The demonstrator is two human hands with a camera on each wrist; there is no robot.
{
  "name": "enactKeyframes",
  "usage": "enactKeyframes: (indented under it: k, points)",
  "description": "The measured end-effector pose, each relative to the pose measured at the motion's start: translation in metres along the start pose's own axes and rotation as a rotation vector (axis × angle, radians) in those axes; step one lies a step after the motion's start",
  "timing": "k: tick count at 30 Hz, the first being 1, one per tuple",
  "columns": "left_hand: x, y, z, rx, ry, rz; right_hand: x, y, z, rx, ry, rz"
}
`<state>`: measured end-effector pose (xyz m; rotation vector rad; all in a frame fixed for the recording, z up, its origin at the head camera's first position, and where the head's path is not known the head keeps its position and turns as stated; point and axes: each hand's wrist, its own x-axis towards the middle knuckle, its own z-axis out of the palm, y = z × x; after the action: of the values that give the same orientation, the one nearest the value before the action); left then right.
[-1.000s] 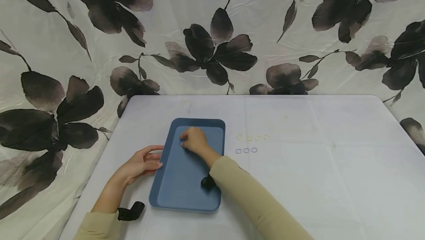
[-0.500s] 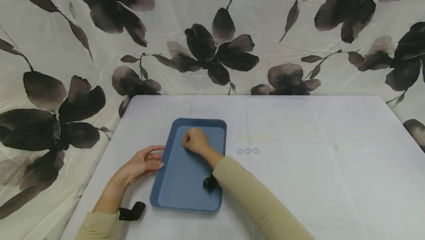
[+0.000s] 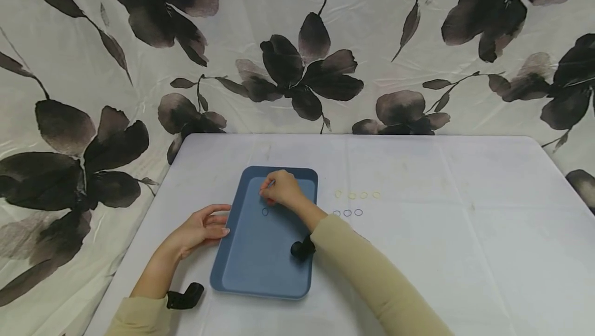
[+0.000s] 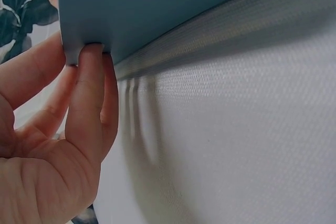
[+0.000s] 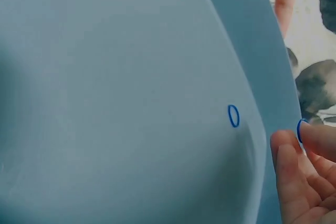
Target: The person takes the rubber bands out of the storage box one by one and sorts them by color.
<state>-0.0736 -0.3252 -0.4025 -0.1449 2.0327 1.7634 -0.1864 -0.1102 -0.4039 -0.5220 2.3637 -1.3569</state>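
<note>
My right hand [image 3: 282,189] is over the far part of a blue tray [image 3: 255,269]. Its thumb and fingertips pinch a thin blue ring [image 5: 300,130], like a small rubber band. A second blue ring [image 3: 265,208] lies flat on the tray floor, just below that hand in the head view and left of its fingertips in the right wrist view. Against the tray's left outer side rests my left hand [image 3: 197,230], fingers loosely extended. The left wrist view has its fingertips [image 4: 93,51] touching the tray wall at the edge.
Right of the tray, on the white table [image 3: 441,253], is a row of several yellow rings [image 3: 349,196], with three blue rings [image 3: 358,209] in a row nearer. Black wrist cameras [image 3: 186,296] are on both arms. A floral cloth [image 3: 209,41] hangs behind the table.
The right hand has turned and shifted slightly right and away, still with a blue ring at its fingertips. The ring on the tray floor now shows plainly below it. The left hand stays put.
</note>
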Motion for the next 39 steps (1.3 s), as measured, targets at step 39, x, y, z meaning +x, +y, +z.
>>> enactKeyframes:
  k: [39]
  points:
    - [0.0,0.0,0.0,0.014,0.001,-0.004,-0.024,0.008,-0.049,0.379,-0.064,0.092]
